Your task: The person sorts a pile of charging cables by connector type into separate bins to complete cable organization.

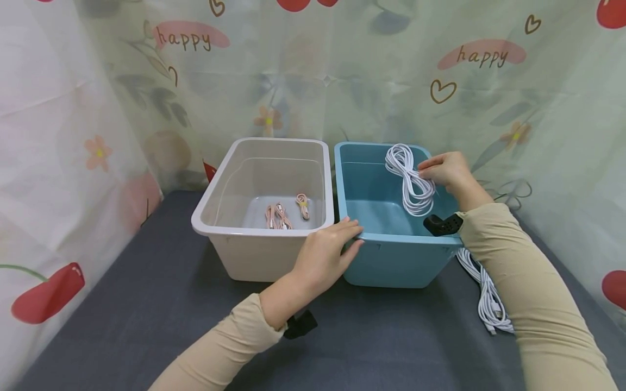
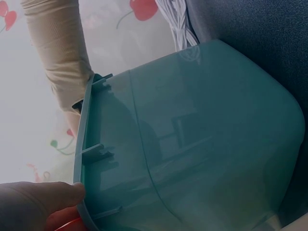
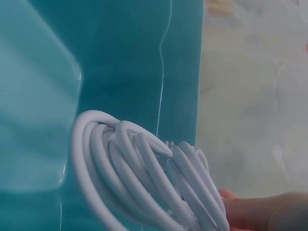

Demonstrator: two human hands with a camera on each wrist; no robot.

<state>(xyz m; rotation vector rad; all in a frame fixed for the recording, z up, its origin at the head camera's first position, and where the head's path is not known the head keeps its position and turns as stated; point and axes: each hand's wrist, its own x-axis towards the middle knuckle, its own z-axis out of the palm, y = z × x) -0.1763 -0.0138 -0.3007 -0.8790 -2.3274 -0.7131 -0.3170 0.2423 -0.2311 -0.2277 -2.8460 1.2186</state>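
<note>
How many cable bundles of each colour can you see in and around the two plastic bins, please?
White coiled cable bundles: 2, one held by the right hand over the blue plastic bin, one on the grey table.
Pink coiled cable bundles: 3 in the beige plastic bin.
Total: 5

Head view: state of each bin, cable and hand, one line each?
Blue bin: upright, nothing seen inside.
White bin: upright, holds pink cables.
White cable coil: bundled, held over the blue bin.
Second white cable: loose on the mat, right of the blue bin.
Right hand: grips the coil.
Left hand: fingers on the blue bin's rim.
</note>
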